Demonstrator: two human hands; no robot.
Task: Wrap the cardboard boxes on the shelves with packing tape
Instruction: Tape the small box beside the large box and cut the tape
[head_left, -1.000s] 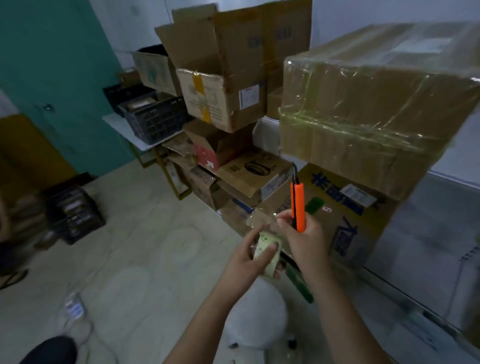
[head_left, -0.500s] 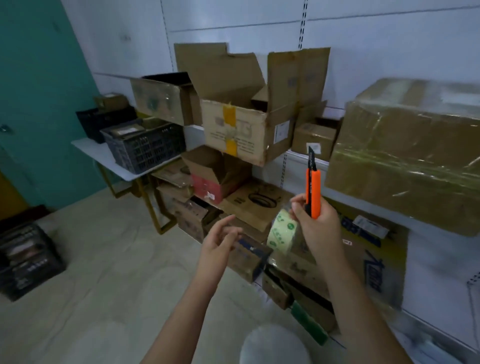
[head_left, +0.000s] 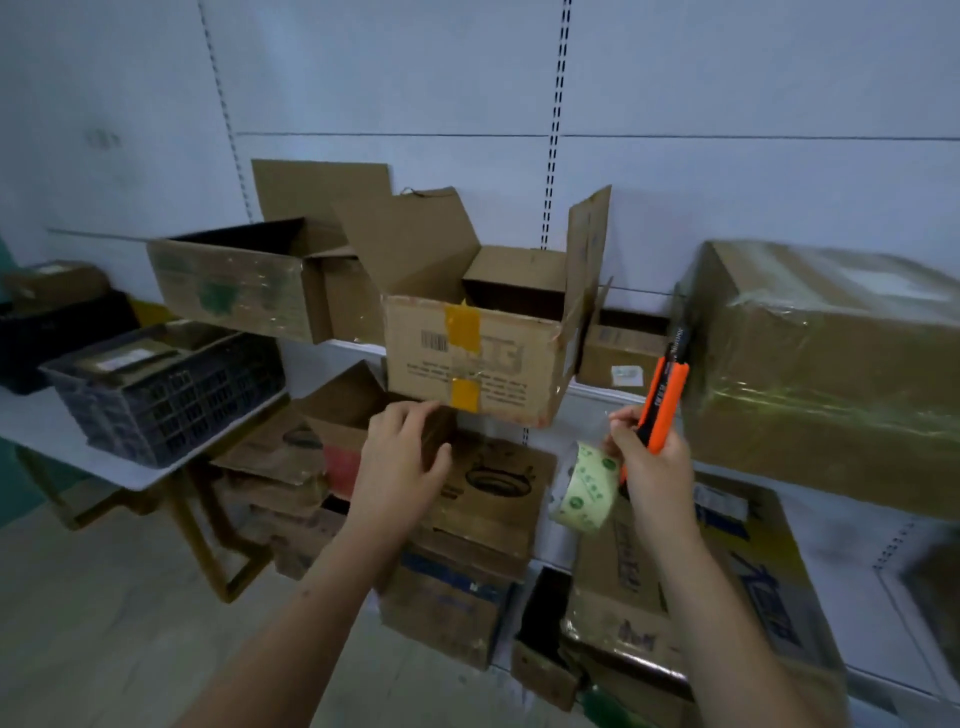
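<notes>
- While the open box with the yellow tape strips stands on the shelf, its front lower edge hangs a little past the shelf edge, and the left hand is just under that edge, to the left of the box's middle.
- The left hand is the nearer one to the box; its fingers are loosely curled and hold nothing, and I cannot tell if they already touch the cardboard.
- The box lies up and a little to the right from these fingers, and its long side runs left to right along the shelf.
- The right hand is below the right corner of the box, closed around an orange cutter that points up, and a tape roll hangs from the same hand.
- To the right of the box, a big box already has clear film around it.
- I judge the next move is to take the open box with the left hand, flaps still standing up.
</notes>
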